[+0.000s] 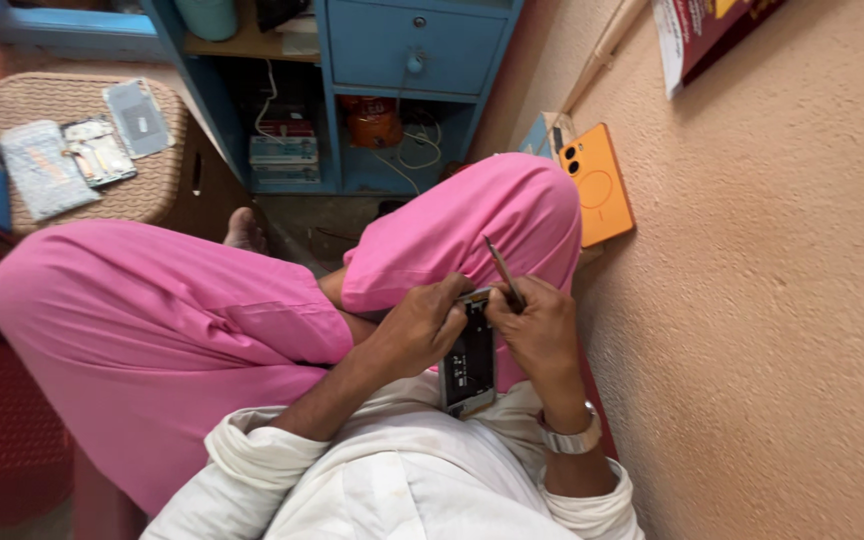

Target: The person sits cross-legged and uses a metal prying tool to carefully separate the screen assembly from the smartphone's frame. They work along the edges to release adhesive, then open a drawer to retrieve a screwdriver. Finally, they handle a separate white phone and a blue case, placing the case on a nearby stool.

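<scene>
Hands meet over a lap in pink trousers. The left hand [420, 328] grips the top of an open phone [469, 360], covering that end. The right hand [537, 328] pinches a thin tool [504, 272] at the phone's top edge; its tip is hidden. An orange phone [599, 184] leans on the wall just beside the knee. A red poster [704, 30], cut off, hangs above. Flat phone parts [97, 150] lie on a woven stool [157, 185].
</scene>
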